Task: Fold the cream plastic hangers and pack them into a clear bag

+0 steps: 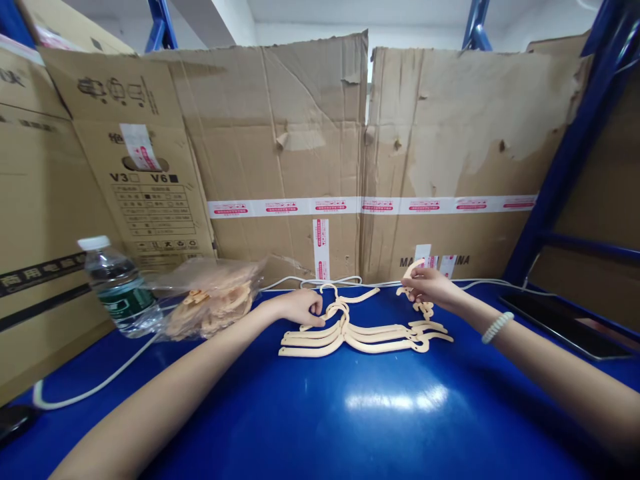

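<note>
Several cream plastic clothes hangers (315,349) lie stacked in a row on the blue table, their hooks overlapping near the middle. Behind them, another cream hanger (363,297) lies with its right arm stretched toward the back. My left hand (300,308) is closed, its fingertips pinching the left part of this rear hanger. Above the table at the right, my right hand (429,285) grips a small curved cream hanger piece (413,269), partly hidden by the fingers. Below that hand lie small loose cream pieces (424,309) and short curved arms (434,326) beside the row's right end.
At left, a clear plastic bag (215,303) holds more cream pieces, beside a water bottle (123,290). Cardboard (285,160) walls the back. A white cable (100,388) crosses the table (320,413). A dark flat device (560,325) lies right, near a blue post (555,153).
</note>
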Motion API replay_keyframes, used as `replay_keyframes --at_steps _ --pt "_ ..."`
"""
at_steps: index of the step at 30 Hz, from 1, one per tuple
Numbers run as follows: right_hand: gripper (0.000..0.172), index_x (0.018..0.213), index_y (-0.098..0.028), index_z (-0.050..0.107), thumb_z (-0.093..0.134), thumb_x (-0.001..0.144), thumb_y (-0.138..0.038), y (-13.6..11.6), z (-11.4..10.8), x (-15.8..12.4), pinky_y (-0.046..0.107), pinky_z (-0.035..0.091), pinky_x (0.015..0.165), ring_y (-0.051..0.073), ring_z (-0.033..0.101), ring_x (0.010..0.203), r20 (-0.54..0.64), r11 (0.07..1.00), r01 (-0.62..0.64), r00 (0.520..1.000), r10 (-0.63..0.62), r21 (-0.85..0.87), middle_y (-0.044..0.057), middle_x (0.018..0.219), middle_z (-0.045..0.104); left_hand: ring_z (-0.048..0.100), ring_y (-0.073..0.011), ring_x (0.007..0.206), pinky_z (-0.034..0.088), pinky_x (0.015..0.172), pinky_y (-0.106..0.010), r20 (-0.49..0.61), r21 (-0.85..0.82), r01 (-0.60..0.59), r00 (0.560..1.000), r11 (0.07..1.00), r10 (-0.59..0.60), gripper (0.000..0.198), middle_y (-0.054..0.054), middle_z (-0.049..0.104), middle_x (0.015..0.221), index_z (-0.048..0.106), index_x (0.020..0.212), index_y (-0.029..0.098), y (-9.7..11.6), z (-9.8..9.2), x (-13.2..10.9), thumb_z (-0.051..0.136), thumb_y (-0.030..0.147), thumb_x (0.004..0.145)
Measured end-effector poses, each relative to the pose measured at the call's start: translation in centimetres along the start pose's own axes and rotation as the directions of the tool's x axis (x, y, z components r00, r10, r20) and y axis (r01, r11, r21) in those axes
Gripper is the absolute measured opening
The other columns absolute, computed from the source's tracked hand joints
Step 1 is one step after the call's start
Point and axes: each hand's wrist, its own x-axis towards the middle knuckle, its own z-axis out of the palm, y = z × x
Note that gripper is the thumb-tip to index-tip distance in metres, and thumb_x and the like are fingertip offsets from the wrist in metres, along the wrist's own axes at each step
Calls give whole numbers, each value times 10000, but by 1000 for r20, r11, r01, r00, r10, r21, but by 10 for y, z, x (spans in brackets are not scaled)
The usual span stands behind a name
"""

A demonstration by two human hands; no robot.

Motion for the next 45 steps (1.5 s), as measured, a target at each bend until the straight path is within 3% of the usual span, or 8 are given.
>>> replay_keyframes --at_steps 4,9,14,18,27,33,39,45 --pt "228 732 -190 495 696 839 -186 2 5 -18 173 529 464 121 666 538 54 985 -12 999 3 171 31 724 698 637 -161 768 548 714 -341 -37 22 68 997 997 -67 199 -34 651 898 629 959 126 -2 -1 3 603 321 927" --pt "214 788 -190 505 704 846 -246 4 8 -40 220 582 564 163 713 643 91 958 -29 996 3 287 89 826 738 641 -179 826 548 751 -367 -232 18 137 964 990 -129 223 -55 643 986 602 1071 132 -5 -11 8 574 313 945" --pt "388 785 -187 529 872 656 -315 3 7 -62 236 584 637 181 711 715 103 938 3 994 -42 347 74 817 727 643 -201 893 539 801 -397 -435 -29 141 889 990 -139 224 -69 639 1037 568 1147 133 7 -9 -2 541 254 960" --pt "498 863 -171 601 934 531 -338 4 3 -75 256 580 708 177 696 730 110 929 11 992 -56 370 52 788 710 616 -227 1016 490 885 -384 -545 -68 93 831 993 -115 299 -106 612 1133 531 1218 162 22 3 -33 425 90 947" --pt "427 812 -153 670 918 562 -395 8 25 -83 251 530 645 126 612 639 178 910 19 979 -102 413 30 774 669 610 -181 833 495 751 -286 -596 -207 -13 795 978 -116 236 -55 587 935 552 1008 194 67 45 -102 318 182 983" --pt "342 780 -153 670 846 691 -432 21 25 -90 273 535 757 163 618 784 286 907 -9 950 -123 421 43 822 647 587 -188 836 473 748 -289 -617 -307 -95 777 947 -122 211 -51 571 938 547 1008 215 71 67 -105 338 194 990" --pt "306 833 -138 684 811 728 -396 16 20 -101 294 569 766 216 665 888 392 928 -168 920 26 332 114 981 687 600 -200 860 484 756 -293 -614 -300 -110 783 948 -103 204 -52 589 940 541 1019 236 71 66 -104 346 186 984" --pt "281 844 -127 653 785 773 -364 18 24 -106 260 581 701 190 705 743 426 911 -242 901 83 335 99 781 702 611 -196 853 491 750 -281 -649 -263 -113 756 958 -89 194 -51 596 938 540 1040 245 72 67 -105 370 177 976"
